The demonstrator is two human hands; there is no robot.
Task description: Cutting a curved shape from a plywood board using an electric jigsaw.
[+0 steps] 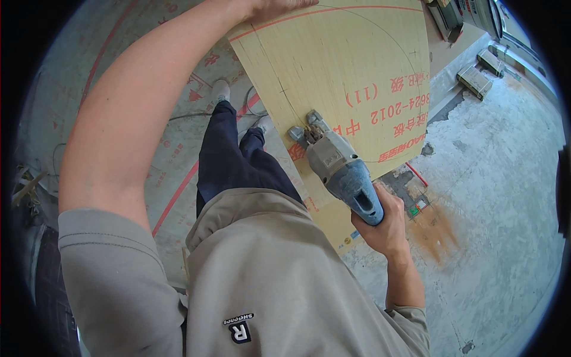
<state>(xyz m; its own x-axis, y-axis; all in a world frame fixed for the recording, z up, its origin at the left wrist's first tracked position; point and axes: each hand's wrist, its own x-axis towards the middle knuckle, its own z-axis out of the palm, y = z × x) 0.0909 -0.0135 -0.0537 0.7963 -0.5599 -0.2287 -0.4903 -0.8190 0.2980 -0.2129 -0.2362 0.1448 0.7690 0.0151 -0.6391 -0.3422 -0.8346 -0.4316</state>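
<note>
A jigsaw (339, 169) with a blue and grey body is in my right hand (386, 223), whose fingers wrap round its rear handle. The tool's metal foot rests at the left edge of a pale plywood board (333, 59). A large thin curve is drawn on the board, along with short cross marks and red printing. My left arm reaches up to the board's far end. There my left hand (279, 6) lies against the board with its fingers stretched out, partly cut off by the upper frame edge. The saw blade cannot be made out.
My trousered legs and pale shoes (220, 90) are left of the board, near a dark cable (190, 115) on the covered floor. Rectangular tins (474, 81) stand at the far right. Brown dust (433, 229) and a red stick (417, 174) lie on the concrete.
</note>
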